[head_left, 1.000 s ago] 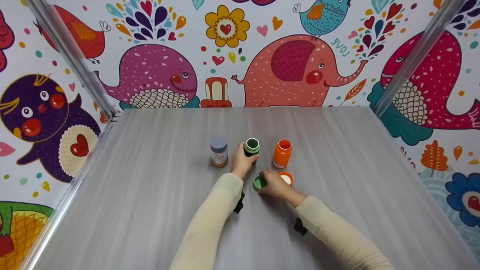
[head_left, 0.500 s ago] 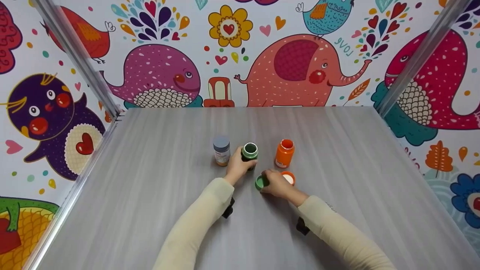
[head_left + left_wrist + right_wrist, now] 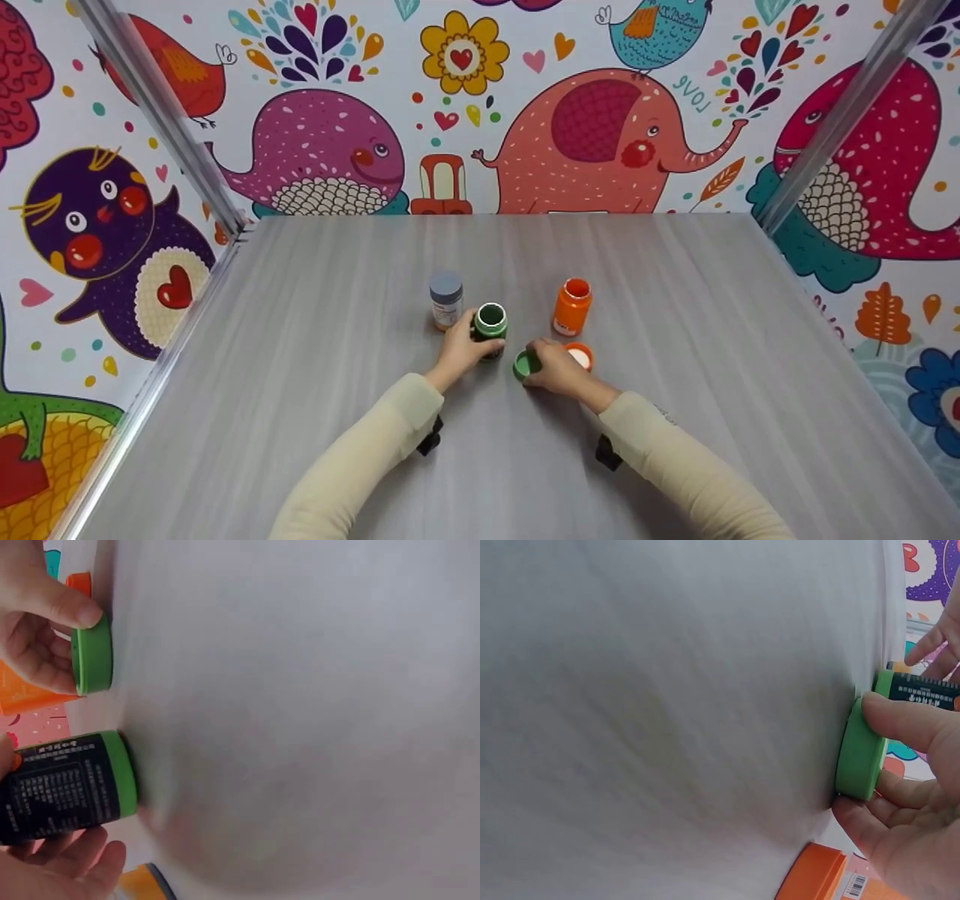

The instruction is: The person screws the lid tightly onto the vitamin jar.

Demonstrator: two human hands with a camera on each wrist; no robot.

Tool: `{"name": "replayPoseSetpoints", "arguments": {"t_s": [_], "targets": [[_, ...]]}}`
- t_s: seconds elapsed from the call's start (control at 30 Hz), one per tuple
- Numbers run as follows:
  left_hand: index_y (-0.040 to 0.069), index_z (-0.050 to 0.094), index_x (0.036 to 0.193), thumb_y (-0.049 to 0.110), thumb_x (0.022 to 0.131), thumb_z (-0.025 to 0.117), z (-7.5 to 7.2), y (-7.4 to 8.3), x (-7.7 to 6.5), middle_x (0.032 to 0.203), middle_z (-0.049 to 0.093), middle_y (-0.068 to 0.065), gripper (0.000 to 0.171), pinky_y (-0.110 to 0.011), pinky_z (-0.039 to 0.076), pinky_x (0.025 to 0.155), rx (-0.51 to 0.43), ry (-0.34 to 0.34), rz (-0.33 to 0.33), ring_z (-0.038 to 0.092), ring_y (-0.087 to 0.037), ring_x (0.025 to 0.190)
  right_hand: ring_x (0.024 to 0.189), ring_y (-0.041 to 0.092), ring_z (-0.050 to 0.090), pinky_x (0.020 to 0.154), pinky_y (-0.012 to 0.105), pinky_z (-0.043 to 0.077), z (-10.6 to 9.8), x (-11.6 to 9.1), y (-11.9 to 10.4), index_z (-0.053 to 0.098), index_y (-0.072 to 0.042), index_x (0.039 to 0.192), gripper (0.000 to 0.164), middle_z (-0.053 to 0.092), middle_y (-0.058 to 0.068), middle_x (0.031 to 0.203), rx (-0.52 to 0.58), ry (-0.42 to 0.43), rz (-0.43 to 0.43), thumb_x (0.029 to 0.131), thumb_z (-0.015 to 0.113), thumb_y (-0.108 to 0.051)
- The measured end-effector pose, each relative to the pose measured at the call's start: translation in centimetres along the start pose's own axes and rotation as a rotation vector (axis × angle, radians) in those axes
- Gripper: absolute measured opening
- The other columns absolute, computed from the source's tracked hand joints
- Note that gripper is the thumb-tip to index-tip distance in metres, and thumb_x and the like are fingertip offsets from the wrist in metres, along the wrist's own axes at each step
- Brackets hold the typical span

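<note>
My left hand [image 3: 459, 349] grips an uncapped dark bottle with a green neck [image 3: 491, 328]. In the left wrist view, this bottle [image 3: 64, 784] has white print on a dark label and a green base at the tabletop. A round green lid [image 3: 523, 365] lies on the table to its right, inner side up, and my right hand [image 3: 556, 369] holds it by the edge. Thumb and fingers lie on opposite sides of the lid [image 3: 860, 750] in the right wrist view. Part of an orange lid [image 3: 580, 355] with a white inside shows behind the right hand.
An uncapped orange bottle [image 3: 571, 309] stands behind the right hand. To the left, close to my left hand, is a bottle with a grey cap [image 3: 446, 289]. The grey table [image 3: 337, 300] meets a wall printed with cartoon animals [image 3: 585, 142] at its far edge.
My left hand has brought the dark green bottle nearer and slightly left, toward the front of the table. My right hand stays at the green lid. The head view has shifted slightly.
</note>
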State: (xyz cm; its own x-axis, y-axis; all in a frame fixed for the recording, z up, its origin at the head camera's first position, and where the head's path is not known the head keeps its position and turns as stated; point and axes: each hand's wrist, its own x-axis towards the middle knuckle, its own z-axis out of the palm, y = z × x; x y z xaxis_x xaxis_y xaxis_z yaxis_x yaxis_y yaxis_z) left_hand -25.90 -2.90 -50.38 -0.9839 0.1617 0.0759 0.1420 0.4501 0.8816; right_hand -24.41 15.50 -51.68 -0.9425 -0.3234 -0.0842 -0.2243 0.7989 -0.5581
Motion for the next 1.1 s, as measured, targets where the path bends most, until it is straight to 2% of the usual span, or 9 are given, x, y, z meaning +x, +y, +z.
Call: {"name": "replayPoseSetpoints", "arguments": {"t_s": [0.27, 0.37, 0.6, 0.9, 1.1], "targets": [[-0.001, 0.044, 0.128, 0.021, 0.077, 0.074, -0.6, -0.6, -0.8, 0.123, 0.054, -0.019, 0.062, -0.042, 0.042, 0.094, -0.026, -0.047, -0.031, 0.051, -0.031, 0.114, 0.093, 0.030, 0.055, 0.086, 0.043, 0.046, -0.1, -0.2, 0.0, 0.057, 0.009, 0.107, 0.048, 0.060, 0.018, 0.099, -0.001, 0.026, -0.020, 0.068, 0.079, -0.006], [-0.001, 0.044, 0.128, 0.021, 0.077, 0.074, -0.9, -0.8, -1.1, 0.122, 0.055, -0.019, 0.063, -0.042, 0.042, 0.094, -0.028, -0.051, -0.018, 0.052, -0.032, 0.113, 0.093, 0.030, 0.055, 0.085, 0.043, 0.046, -0.1, -0.2, 0.0, 0.057, 0.009, 0.107, 0.048, 0.059, 0.018, 0.099, -0.005, 0.027, -0.029, 0.067, 0.079, -0.007], [-0.001, 0.045, 0.126, 0.019, 0.077, 0.074, -1.1, -1.0, -1.2, 0.121, 0.054, -0.021, 0.061, -0.042, 0.043, 0.094, -0.028, -0.073, 0.014, 0.053, -0.034, 0.110, 0.095, 0.028, 0.055, 0.087, 0.042, 0.046, -0.3, 0.0, -0.3, 0.057, 0.008, 0.110, 0.049, 0.059, 0.017, 0.102, 0.002, -0.017, 0.037, 0.069, 0.079, -0.008], [0.000, 0.043, 0.129, 0.019, 0.076, 0.075, -1.1, -1.4, -1.3, 0.126, 0.051, -0.020, 0.064, -0.042, 0.042, 0.094, -0.010, -0.086, 0.030, 0.053, -0.033, 0.110, 0.093, 0.028, 0.055, 0.086, 0.041, 0.046, -0.6, 0.1, -0.6, 0.057, 0.008, 0.110, 0.049, 0.060, 0.018, 0.102, -0.004, -0.041, 0.038, 0.068, 0.079, -0.007], [0.004, 0.047, 0.123, 0.021, 0.074, 0.076, -1.2, -1.9, -1.6, 0.121, 0.055, -0.017, 0.060, -0.043, 0.043, 0.092, 0.023, -0.114, 0.057, 0.056, -0.028, 0.104, 0.093, 0.028, 0.056, 0.086, 0.042, 0.046, -0.6, 0.1, -0.7, 0.057, 0.009, 0.109, 0.050, 0.060, 0.019, 0.102, -0.011, -0.032, 0.021, 0.067, 0.079, -0.007]]}}
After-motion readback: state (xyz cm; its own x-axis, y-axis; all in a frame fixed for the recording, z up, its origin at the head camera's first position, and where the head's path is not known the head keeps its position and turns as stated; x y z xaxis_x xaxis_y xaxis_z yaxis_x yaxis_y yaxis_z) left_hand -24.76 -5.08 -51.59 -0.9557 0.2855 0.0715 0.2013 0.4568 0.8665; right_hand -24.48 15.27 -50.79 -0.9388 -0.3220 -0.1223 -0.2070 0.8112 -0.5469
